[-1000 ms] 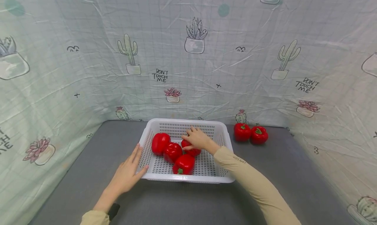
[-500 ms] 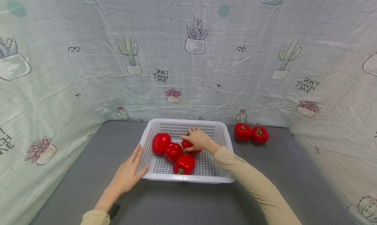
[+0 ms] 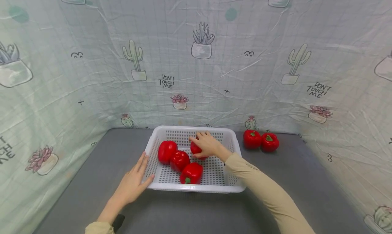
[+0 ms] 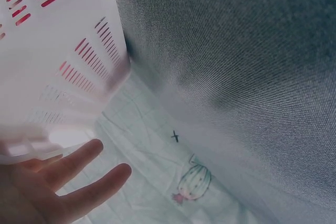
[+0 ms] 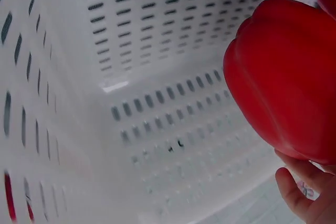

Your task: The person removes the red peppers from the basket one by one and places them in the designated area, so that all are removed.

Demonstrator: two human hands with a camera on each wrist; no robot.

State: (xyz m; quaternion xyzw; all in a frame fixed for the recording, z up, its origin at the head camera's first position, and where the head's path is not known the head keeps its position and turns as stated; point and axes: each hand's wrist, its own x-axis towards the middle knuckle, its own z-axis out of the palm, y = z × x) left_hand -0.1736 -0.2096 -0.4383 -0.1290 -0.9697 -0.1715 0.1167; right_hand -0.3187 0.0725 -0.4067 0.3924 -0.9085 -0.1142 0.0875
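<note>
A white perforated plastic basket [image 3: 196, 187] stands mid-table with red bell peppers inside. My left hand [image 3: 131, 183] rests with straight, spread fingers against its left rim; the left wrist view shows fingers [image 4: 97, 190] beside the basket wall. Inside the basket, my right hand [image 3: 209, 146] grips a bell pepper [image 5: 286, 77] toward the back right, fingers curled over it and covering part of it from above. Three others lie to its left and front: one bell pepper [image 3: 167, 151] at the left, another bell pepper [image 3: 180, 161] beside it, and a bell pepper [image 3: 192, 173] near the front wall.
Two more bell peppers, one [image 3: 252, 139] touching the other [image 3: 270, 142], sit on the grey table [image 3: 196, 213] right of the basket. A cactus-printed cloth [image 3: 196, 67] hangs behind and along both sides.
My right hand has shifted slightly to the right with the bell pepper, which now sits a little apart from the others. The left hand has stayed at the rim. The head view has tilted slightly upward.
</note>
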